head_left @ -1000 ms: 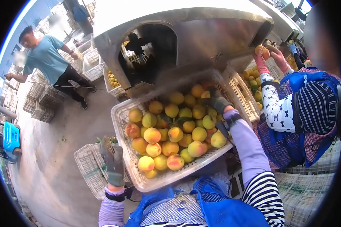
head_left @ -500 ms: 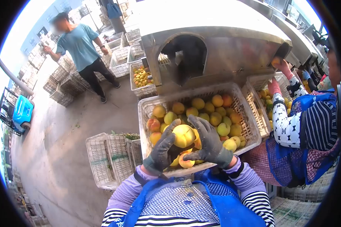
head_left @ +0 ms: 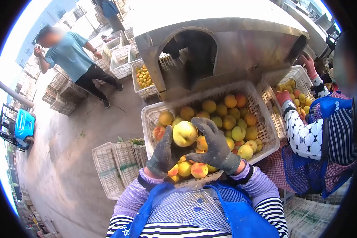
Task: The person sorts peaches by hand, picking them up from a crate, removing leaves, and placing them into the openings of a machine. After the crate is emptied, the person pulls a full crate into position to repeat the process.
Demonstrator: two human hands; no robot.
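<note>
Both gloved hands grip one yellow peach (head_left: 185,133), the left hand (head_left: 162,154) and the right hand (head_left: 214,146) cupping it from either side. It sits above the white crate (head_left: 261,115) of peaches. Beyond stands a metal chute (head_left: 242,43).

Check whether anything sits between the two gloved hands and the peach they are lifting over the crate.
Nothing visible does. The left hand and right hand already cup the peach from both sides, glove against fruit, above the other peaches in the crate.
</note>
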